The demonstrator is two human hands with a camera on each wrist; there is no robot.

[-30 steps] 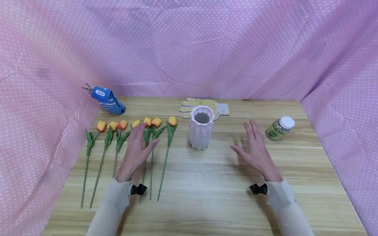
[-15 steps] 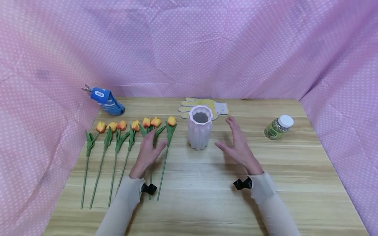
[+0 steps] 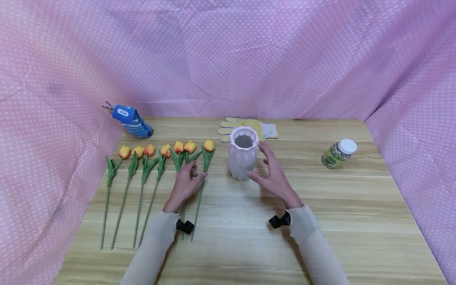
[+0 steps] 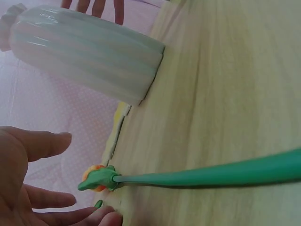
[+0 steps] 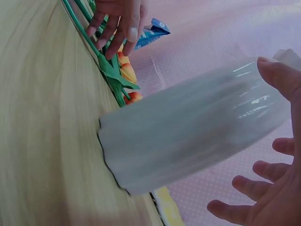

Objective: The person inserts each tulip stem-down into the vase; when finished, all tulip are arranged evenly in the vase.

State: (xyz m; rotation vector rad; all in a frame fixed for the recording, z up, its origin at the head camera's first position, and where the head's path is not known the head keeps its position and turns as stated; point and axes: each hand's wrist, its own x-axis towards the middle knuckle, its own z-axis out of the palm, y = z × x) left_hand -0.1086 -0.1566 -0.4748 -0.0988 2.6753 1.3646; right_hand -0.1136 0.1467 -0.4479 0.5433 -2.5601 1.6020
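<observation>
- Pale pink fluted vase (image 3: 243, 163) is standing upright on the wood-look surface (image 3: 231, 245), so I'll place everything off that.
- Right hand (image 3: 273, 178) is just right of the vase, thumb in front and the other fingers spread round the side. They're released, with a wide gap to the thumb. Can't tell if any skin is on the vase.
- Left hand (image 3: 186, 183) is left of the vase, over the tulip stems on that side. Fingers loosely bent, thumb apart, gripping nothing. Can't tell if they brush a stem.
- Seven orange-yellow tulips (image 3: 149, 150) lie in a row left of the vase.
- Blue packet (image 3: 134, 123), left of and behind the vase: white label patch, print too small to read, metal tips poking out.
- Jar (image 3: 333, 157) right of the vase: white lid, green label, also illegible.
- Yellow-and-white glove (image 3: 233, 125) lies flat behind the vase.
</observation>
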